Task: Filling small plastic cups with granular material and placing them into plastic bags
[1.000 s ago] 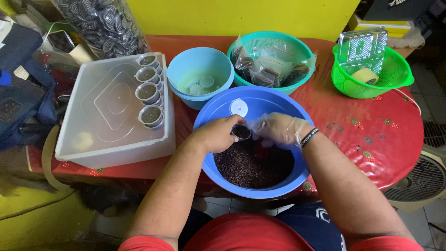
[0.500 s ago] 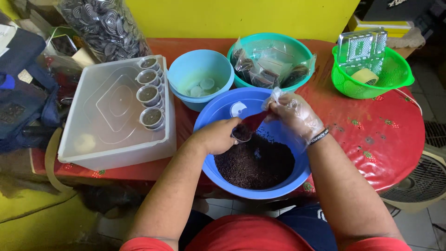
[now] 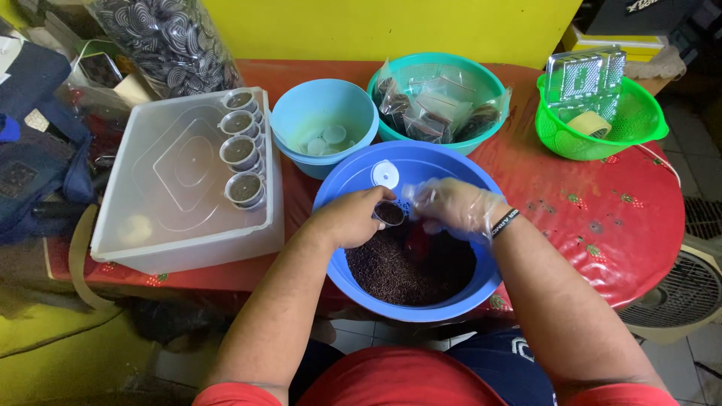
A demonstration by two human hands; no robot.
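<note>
Blue bowl point(image 3: 353, 174): dark sprinkles point(image 3: 398, 274) inside.
Left hand point(image 3: 350, 218): fingers grasping small cup point(image 3: 390, 213), mostly hidden.
Right hand point(image 3: 451, 207): gloved at 3 o'clock, fingertips hidden, grip unclear.

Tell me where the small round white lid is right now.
In the head view, the small round white lid lies on the inner far wall of the big blue plastic bowl, just beyond the small clear cup that the left hand holds.
</note>
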